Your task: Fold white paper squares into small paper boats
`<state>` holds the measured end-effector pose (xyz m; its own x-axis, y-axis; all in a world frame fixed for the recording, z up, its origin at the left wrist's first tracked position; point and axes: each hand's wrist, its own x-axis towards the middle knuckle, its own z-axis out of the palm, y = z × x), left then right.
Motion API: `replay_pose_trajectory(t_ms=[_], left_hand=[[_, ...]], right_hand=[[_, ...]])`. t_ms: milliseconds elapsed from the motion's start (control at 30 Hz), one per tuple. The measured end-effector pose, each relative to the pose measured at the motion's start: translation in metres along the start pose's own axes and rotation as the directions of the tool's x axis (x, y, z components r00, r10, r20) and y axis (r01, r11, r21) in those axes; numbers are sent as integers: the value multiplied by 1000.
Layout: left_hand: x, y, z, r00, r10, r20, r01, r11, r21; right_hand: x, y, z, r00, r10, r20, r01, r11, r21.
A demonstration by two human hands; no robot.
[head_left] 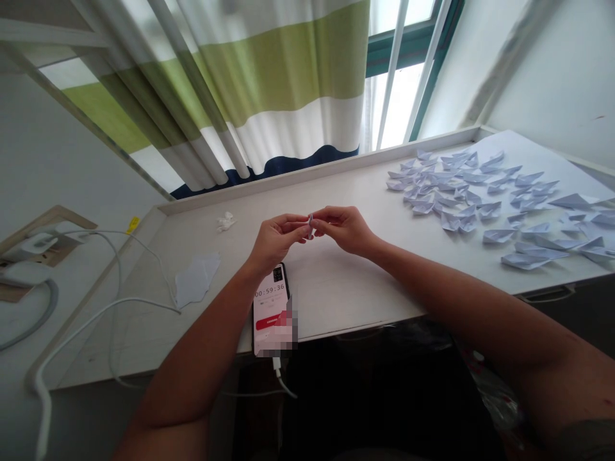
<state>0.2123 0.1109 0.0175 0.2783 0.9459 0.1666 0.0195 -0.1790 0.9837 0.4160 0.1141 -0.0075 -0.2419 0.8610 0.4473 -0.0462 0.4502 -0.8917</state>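
My left hand [278, 240] and my right hand [346, 228] meet above the middle of the white desk. Between their fingertips they pinch a small folded piece of paper [311, 227], mostly covered by the fingers. Both hands are closed on it. Many folded paper boats [446, 186] lie spread over the right part of the desk. Left of my left hand rests a small stack of white paper sheets [196, 278]. A phone [271, 320] with a running timer lies below my left wrist, partly blurred out.
A crumpled white paper [225, 221] sits near the back left of the desk [355, 288]. White cables [106, 314] run from a power outlet [43, 246] across the left side. A large white sheet [538, 160] lies at the back right. Curtains [288, 57] hang behind.
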Motion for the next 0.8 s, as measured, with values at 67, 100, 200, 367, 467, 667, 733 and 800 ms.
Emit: replay_pose_trajectory(t_ms=[67,100,200,367,467,667,733,800], left_hand=[[0,1,1,1000,-17,-7,16,1000,-9],[0,1,1,1000,-23,-15,22,1000,-17],[0,1,2,999,-27,-32,25,999,-42],[-1,-1,4,999,-6,-38,3,998,-67],[-1,0,5,998,-24,-50,17,990,-140],[-2,4,5,997,-72,-1,70,971,-229],[-2,4,5,998,-70,-10,66,977,-203],[-2,3,5,997,-69,-43,60,983,-171]], right_hand=[[-1,1,0,1000,-5,-12,4,996,-87],[-1,1,0,1000,-17,-15,14,990,-140],[-1,1,-1,998,-65,-2,63,962,-265],[-2,-2,-1,995,-99,15,99,949,-299],[-2,-4,-1,990,-140,11,137,948,-287],[-3,-6,0,988,-153,-6,149,971,-189],[-3,-5,2,991,-129,-22,125,982,-140],[-3,-3,4,995,-94,-47,89,992,-90]])
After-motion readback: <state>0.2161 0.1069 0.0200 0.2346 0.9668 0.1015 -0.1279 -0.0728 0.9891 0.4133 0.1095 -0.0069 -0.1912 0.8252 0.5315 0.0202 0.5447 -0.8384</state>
